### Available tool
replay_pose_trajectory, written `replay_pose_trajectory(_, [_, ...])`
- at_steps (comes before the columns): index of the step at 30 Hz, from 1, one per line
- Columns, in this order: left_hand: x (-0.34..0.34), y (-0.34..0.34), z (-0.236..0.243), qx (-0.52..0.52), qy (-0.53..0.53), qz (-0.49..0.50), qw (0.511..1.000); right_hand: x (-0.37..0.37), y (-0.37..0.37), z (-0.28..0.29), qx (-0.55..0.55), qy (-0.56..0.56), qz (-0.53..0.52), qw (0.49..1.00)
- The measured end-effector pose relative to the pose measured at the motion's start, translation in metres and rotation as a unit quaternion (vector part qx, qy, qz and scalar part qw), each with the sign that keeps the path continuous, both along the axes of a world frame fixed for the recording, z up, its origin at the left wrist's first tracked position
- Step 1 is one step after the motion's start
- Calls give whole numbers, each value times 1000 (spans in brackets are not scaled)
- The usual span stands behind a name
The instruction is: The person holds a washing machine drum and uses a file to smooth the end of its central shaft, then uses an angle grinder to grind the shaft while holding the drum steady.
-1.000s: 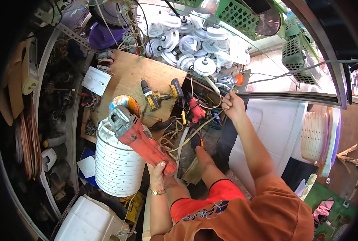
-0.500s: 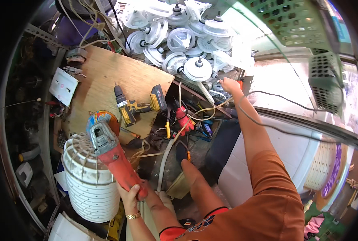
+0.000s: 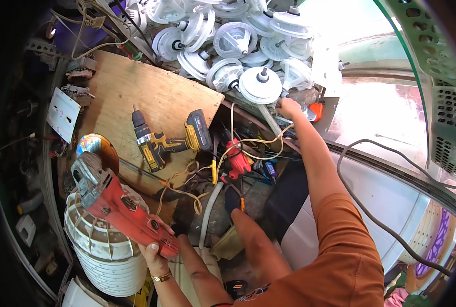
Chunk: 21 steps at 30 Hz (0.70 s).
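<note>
My left hand is closed around the rear body of a red angle grinder. A disc with a colourful label shows at the grinder's grey head, above a white ribbed washing-machine tub. Stretched out ahead, my right hand has its fingers curled at the near edge of a pile of white round gearboxes with metal shafts. What those fingers hold is hidden. Just right of them lies an orange tool or case.
A yellow and black cordless drill lies on a wooden board. Below the pile are a red power tool, loose tools and tan cords. A dark cable hangs over a white panel at right. Green perforated baskets stand far right.
The grinder with its disc has swung left and tilted flatter over the tub. My right hand stays by the pile's near edge, with fingers more hidden. The whole view has shifted slightly.
</note>
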State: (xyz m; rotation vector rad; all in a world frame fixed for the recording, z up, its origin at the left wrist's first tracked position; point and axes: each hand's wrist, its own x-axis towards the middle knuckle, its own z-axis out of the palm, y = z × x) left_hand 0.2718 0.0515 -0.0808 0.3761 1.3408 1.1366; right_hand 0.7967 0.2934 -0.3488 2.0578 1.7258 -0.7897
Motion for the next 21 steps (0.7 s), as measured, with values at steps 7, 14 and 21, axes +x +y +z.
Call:
replay_pose_trajectory(7, [-3,4,-9,18,19,4,1000,11,-2,-17,-14,-2,10,1000])
replay_pose_trajectory(14, [-12,1,-7,-5,9,16,1000,-53,-2,-30,42,-107,123,986])
replay_pose_trajectory(21, [-18,2,9,-40,58,-11,997,-136,-94,58,297,-59,53,952])
